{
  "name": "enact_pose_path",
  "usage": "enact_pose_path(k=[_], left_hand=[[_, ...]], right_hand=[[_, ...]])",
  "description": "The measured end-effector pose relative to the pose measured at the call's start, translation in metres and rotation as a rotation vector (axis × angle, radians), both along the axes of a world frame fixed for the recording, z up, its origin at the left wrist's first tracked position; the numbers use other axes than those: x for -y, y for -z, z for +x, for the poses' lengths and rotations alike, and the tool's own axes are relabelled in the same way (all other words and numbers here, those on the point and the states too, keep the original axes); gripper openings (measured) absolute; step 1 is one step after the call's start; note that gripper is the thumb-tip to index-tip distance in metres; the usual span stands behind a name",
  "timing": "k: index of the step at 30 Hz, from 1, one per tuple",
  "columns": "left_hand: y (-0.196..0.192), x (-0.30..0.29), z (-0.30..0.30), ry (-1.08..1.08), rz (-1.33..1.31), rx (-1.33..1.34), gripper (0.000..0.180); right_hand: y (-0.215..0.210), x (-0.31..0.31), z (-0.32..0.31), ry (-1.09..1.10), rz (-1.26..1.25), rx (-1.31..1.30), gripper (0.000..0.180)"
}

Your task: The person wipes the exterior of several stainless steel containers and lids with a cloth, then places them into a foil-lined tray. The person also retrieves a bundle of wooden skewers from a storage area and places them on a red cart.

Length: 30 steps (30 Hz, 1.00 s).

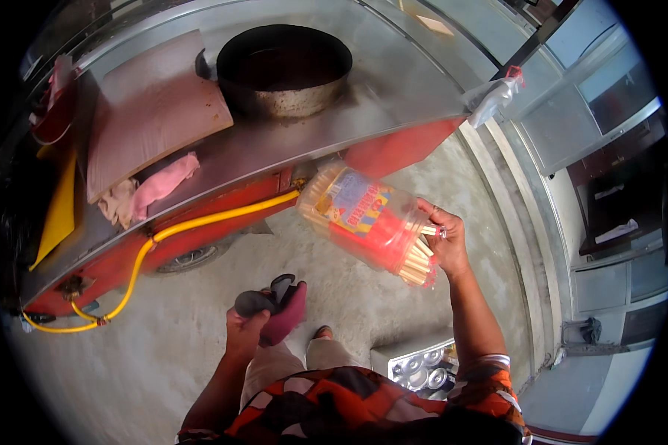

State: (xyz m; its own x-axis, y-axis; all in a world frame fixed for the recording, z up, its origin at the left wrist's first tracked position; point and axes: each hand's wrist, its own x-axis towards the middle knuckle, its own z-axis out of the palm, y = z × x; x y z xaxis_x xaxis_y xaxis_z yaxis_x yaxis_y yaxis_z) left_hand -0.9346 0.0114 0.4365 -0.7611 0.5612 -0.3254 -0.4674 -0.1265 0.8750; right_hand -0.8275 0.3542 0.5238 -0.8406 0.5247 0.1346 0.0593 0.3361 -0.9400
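Observation:
My right hand point(447, 236) is closed at the mouth of a large clear plastic jar point(364, 215) with a red, yellow and blue label. The jar lies tilted in the air, its mouth toward my right hand. Pale thin sticks point(417, 265) fill it, and several poke out of the mouth with pinkish wrapped ends. My left hand point(246, 332) is lower down, fingers wrapped round a dark grey and maroon padded item point(283, 315). Its kind is unclear. The two hands are well apart.
A metal-topped red cart point(393, 96) stands ahead, carrying a deep black pan point(286, 78), a wooden board point(156, 111) and a pink cloth point(165, 182). A yellow hose point(137, 271) runs along its side. A metal box with round lids point(416, 367) stands by my feet; steps point(508, 222) rise at right.

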Motion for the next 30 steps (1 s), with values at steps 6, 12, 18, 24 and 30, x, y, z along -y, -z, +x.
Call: enact_pose_path(k=[6,12,18,24,30], left_hand=[[-0.010,-0.015,-0.094,0.059,0.000,-0.193,0.020],[-0.035,-0.056,-0.154,0.151,0.025,-0.342,0.015],[-0.064,-0.109,-0.206,0.226,-0.058,-0.831,0.027],[-0.059,-0.158,-0.259,0.374,-0.553,-1.588,0.044],[-0.027,-0.142,-0.275,0.472,-0.767,-1.423,0.051]], right_hand=[[0.000,0.011,-0.041,0.050,-0.110,-0.101,0.041],[-0.001,0.015,-0.051,0.146,-0.090,-0.055,0.038],[-0.009,0.007,-0.057,0.340,-0.408,-0.090,0.038],[-0.014,-0.026,-0.079,0.492,-0.095,0.019,0.039],[-0.037,-0.039,-0.122,0.574,-0.457,0.221,0.029]])
